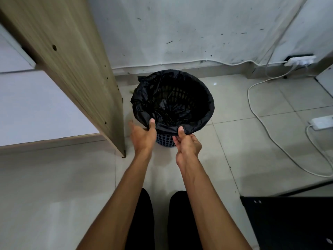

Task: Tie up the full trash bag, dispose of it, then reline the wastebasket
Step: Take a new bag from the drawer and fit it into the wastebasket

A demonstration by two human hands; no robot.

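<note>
A black trash bag (196, 103) lines a dark blue perforated wastebasket (165, 140) that stands on the tiled floor by the wall. The bag's edge is folded over the rim all round, and its inside hangs slack and dark. My left hand (143, 134) has its thumb on the bag's edge at the near left of the rim, while its fingers lie spread beside the basket. My right hand (187, 141) pinches the folded edge at the near rim between thumb and fingers.
A wooden desk side panel (75, 73) stands just left of the basket. White cables (261, 121) and power strips (299, 60) lie on the floor at the right. A black chair seat (288, 222) sits at the lower right. My legs are below.
</note>
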